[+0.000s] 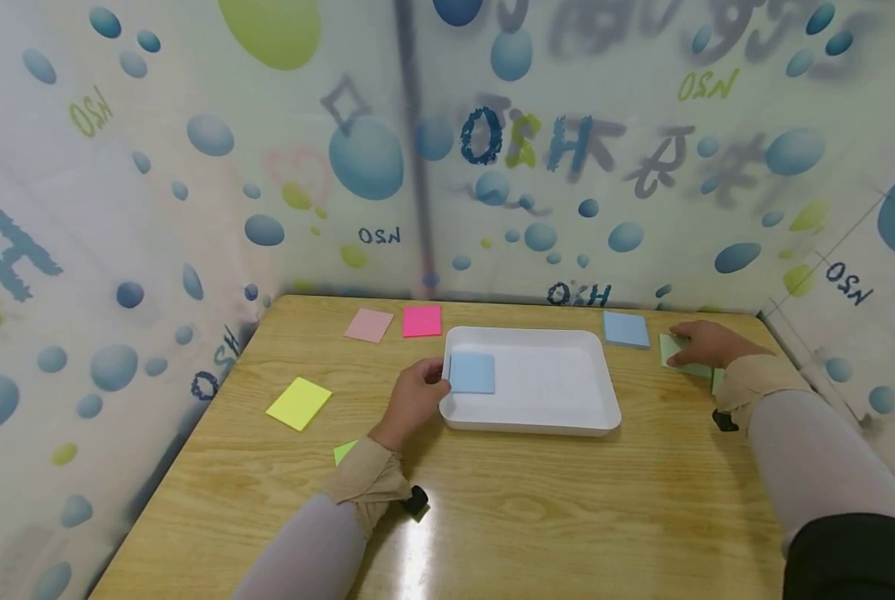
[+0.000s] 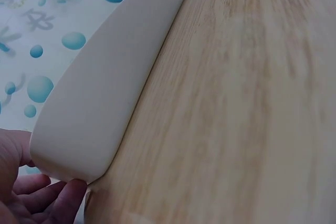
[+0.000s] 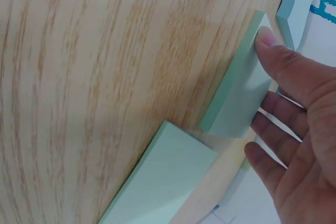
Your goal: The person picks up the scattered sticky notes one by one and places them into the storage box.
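Right fingers (image 3: 275,137) grip a green pad (image 3: 239,95) between them, left fingers (image 2: 71,198) a white tray (image 1: 545,383).

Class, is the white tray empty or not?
Not empty: the white tray holds a blue pad, seen at its left end.

One tray (image 1: 552,379); one blue pad (image 1: 472,373) inside it, three pads (image 1: 626,330) to its right, at least four pads (image 1: 299,403) to its left.

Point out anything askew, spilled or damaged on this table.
Nothing looks spilled or damaged, but the yellow sticky-note pad left of the white tray lies askew, its sides slanting relative to the tray's.
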`<state>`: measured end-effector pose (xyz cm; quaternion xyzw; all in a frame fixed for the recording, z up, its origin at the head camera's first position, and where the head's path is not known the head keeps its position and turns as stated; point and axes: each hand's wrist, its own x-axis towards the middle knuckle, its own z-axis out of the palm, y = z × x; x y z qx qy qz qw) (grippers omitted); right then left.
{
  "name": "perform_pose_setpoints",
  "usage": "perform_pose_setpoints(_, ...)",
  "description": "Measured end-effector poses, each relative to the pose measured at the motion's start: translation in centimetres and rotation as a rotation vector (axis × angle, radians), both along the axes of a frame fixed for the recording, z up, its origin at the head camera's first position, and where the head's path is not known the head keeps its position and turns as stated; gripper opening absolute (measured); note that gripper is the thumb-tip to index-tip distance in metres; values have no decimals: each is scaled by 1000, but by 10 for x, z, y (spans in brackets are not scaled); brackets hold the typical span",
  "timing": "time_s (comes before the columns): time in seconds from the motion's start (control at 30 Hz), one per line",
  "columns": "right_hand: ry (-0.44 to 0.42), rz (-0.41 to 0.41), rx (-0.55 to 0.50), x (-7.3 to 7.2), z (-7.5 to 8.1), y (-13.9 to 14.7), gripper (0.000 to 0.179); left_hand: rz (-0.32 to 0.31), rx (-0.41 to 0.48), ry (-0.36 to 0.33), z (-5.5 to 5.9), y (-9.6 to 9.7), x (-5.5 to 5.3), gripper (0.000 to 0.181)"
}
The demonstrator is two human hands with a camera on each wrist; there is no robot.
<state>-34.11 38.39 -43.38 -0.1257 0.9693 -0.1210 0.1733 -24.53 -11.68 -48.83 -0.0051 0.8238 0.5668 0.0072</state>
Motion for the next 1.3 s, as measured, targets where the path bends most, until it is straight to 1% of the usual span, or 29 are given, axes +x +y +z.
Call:
perform_pose_setpoints(0.3, 15, 22, 14, -5, -6, -2, 83, 0, -4, 8, 0, 0, 1, 40)
perform_pose_setpoints(0.57, 16, 49, 26, -7, -6, -1, 80, 2, -6, 14, 2, 1, 1, 40)
perform_pose_setpoints(0.67, 35, 54, 29, -8, -8, 1, 74, 1, -6, 17, 1, 2, 1, 40)
perform_pose_setpoints(0.8, 75, 39, 32, -7, -8, 1, 60, 2, -3, 16, 1, 2, 0, 40)
perform_pose_setpoints(0.97, 101, 11, 3, 1, -1, 1, 44, 10, 0, 5, 1, 3, 0, 40)
perform_pose_setpoints(1.1, 133, 8, 5, 5, 4, 0, 35, 10, 2, 1, 1, 3, 0, 40)
perform_pose_setpoints(1.3, 160, -14, -9, 0, 3, 5, 27, 7, -5, 4, 0, 2, 1, 39)
